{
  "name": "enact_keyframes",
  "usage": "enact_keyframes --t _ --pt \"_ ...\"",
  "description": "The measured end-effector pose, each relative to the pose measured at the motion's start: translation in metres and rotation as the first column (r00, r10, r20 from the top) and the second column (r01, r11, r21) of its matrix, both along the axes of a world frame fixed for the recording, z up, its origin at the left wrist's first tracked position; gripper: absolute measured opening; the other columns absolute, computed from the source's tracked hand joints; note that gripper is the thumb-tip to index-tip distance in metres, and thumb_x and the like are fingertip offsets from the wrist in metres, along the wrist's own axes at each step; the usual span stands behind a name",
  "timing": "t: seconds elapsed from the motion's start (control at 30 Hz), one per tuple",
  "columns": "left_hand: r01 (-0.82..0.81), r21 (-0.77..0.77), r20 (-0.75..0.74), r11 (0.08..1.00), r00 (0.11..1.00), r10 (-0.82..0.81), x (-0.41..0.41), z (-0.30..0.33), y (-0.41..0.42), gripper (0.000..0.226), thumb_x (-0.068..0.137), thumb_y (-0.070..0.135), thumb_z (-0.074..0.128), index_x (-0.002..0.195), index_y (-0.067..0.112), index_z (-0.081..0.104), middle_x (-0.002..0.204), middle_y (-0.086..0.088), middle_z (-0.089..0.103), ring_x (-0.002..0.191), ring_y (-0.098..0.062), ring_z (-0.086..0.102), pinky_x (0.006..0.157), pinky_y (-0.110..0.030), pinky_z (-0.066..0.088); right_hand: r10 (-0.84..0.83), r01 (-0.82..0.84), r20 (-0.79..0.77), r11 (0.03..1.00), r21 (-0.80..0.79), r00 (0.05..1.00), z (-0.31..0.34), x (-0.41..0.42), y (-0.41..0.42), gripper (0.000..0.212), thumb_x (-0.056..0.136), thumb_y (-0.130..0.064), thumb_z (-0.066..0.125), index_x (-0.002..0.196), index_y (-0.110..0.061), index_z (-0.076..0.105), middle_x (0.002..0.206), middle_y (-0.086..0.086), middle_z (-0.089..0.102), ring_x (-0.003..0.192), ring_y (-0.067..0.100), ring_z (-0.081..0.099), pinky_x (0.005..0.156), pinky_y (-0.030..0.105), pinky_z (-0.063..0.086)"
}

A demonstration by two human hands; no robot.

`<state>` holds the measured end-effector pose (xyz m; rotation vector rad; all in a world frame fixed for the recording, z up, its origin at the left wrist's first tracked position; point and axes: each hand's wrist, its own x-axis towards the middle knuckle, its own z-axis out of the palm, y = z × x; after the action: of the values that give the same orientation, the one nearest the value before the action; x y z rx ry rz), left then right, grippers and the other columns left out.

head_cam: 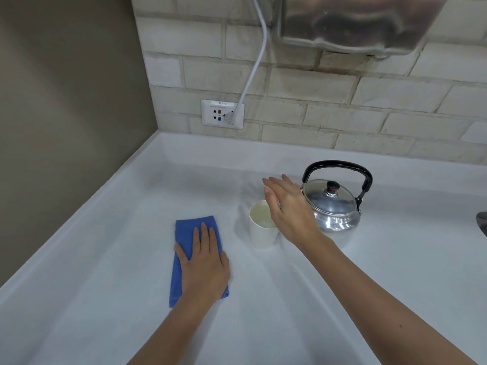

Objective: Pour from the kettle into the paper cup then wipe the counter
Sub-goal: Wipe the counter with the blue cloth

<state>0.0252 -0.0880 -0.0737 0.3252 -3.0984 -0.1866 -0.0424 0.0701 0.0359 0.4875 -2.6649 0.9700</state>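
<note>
Wipe stage, cloth pinned
Your left hand (204, 262) lies flat on blue cloth (196, 259); right hand (287, 209) spread wide, empty. Sweep toward 9 o'clock, away from paper cup (262, 227) and kettle (333, 204).

On the surface (105, 259) the cloth (184, 227) lies left of the paper cup (261, 233), with the kettle (334, 206) just right of it, perhaps touching.

Upright kettle (332, 204) beside paper cup (262, 227)
</note>
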Motion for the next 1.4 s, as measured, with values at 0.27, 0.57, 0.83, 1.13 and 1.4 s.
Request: enact_keyframes --t 0.27,0.57,0.83,1.13,1.4 --pt "0.125 0.041 -0.021 0.991 0.992 -0.124 -0.031 0.009 -0.019 0.059 0.096 0.037 0.021 0.148 0.018 0.000 0.160 -0.001 -0.001 0.147 -0.017 -0.001 0.118 -0.053 0.003 -0.006 0.009 -0.035 0.997 0.073 0.999 -0.002 0.001 0.004 0.035 0.094 -0.021 0.044 0.126 -0.010 0.051 0.137 0.013 0.051 0.138 0.030 0.029 0.114 0.046 0.023" --pt "0.078 0.048 -0.058 0.996 0.995 -0.075 -0.033 0.003 -0.017 0.057 0.096 0.037 0.023 0.148 0.019 0.006 0.160 -0.005 0.004 0.147 -0.022 0.004 0.117 -0.054 0.005 -0.126 0.148 -0.174 0.981 0.125 0.977 0.004 -0.003 0.015 0.029 0.087 -0.014 0.053 0.114 -0.005 0.060 0.128 0.019 0.054 0.123 0.035 0.046 0.095 0.052 0.043" --pt "0.066 0.029 -0.042 0.997 0.997 -0.064 -0.015 -0.001 -0.009 0.058 0.096 0.037 0.019 0.148 0.019 -0.001 0.160 -0.004 -0.002 0.147 -0.022 0.000 0.118 -0.053 0.003 -0.181 0.232 -0.248 0.952 0.198 0.952 0.014 -0.015 0.024 0.031 0.086 -0.011 0.048 0.114 -0.007 0.059 0.135 0.014 0.049 0.130 0.029 0.040 0.087 0.049 0.042" --pt "0.072 0.040 -0.025 0.997 0.997 -0.071 -0.031 0.007 -0.006 0.057 0.097 0.036 0.019 0.148 0.019 0.001 0.160 -0.003 0.001 0.147 -0.021 0.002 0.118 -0.054 0.005 -0.168 0.222 -0.251 0.953 0.206 0.953 0.015 -0.016 0.027 0.031 0.085 -0.011 0.049 0.113 -0.004 0.059 0.132 0.015 0.051 0.126 0.030 0.044 0.084 0.050 0.043" --pt "-0.078 0.039 -0.035 0.996 0.996 0.080 0.013 0.001 0.010 0.057 0.097 0.036 0.017 0.147 0.018 -0.002 0.160 -0.004 -0.002 0.147 -0.022 0.000 0.117 -0.055 0.005 -0.160 0.207 -0.208 0.952 0.226 0.965 0.016 -0.013 0.030 0.034 0.087 -0.013 0.047 0.117 -0.003 0.055 0.135 0.014 0.048 0.132 0.026 0.036 0.089 0.049 0.041"
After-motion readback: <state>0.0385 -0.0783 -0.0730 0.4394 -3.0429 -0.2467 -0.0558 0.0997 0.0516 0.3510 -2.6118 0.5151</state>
